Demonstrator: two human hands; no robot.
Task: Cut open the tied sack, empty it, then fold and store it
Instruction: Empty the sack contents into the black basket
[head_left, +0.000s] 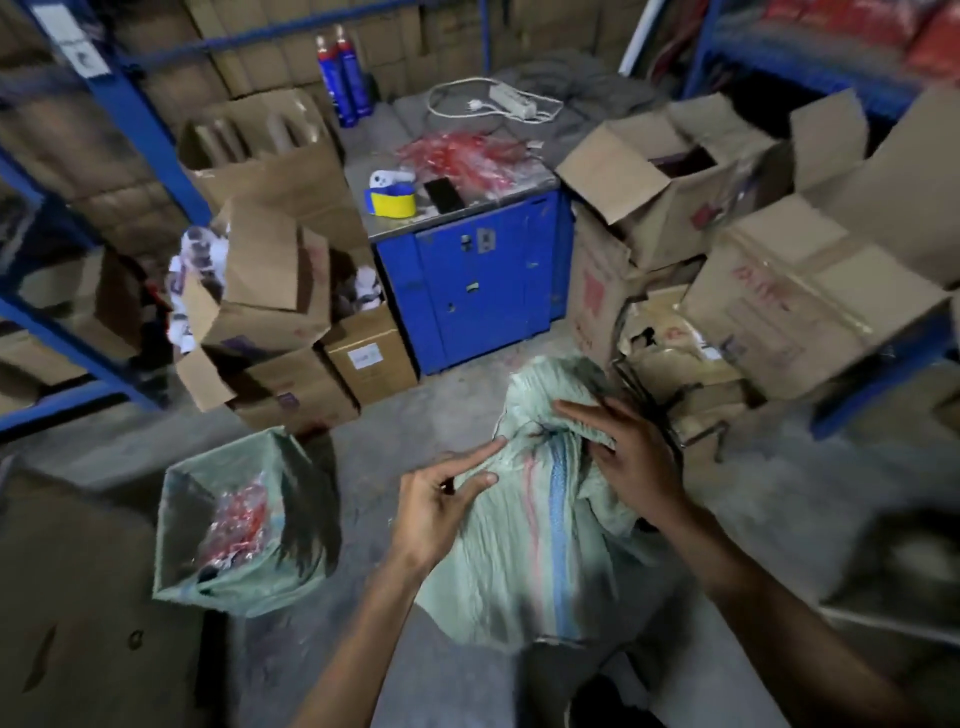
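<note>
Storeroom floor of grey concrete (441, 408), ringed by brown cardboard boxes (810, 306): pale green woven sack with blue and red stripes (519, 551) stands upright before the person, apparently steadied for opening, right hand (628, 462) flat-fingered across its bunched neck, left hand (441, 504) touching the cloth, fingers straight, gripping nothing.

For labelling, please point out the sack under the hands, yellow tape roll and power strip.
sack (550, 545), head view, striped middle.
yellow tape roll (392, 205), head view, outer side.
power strip (511, 101), head view, top.
</note>
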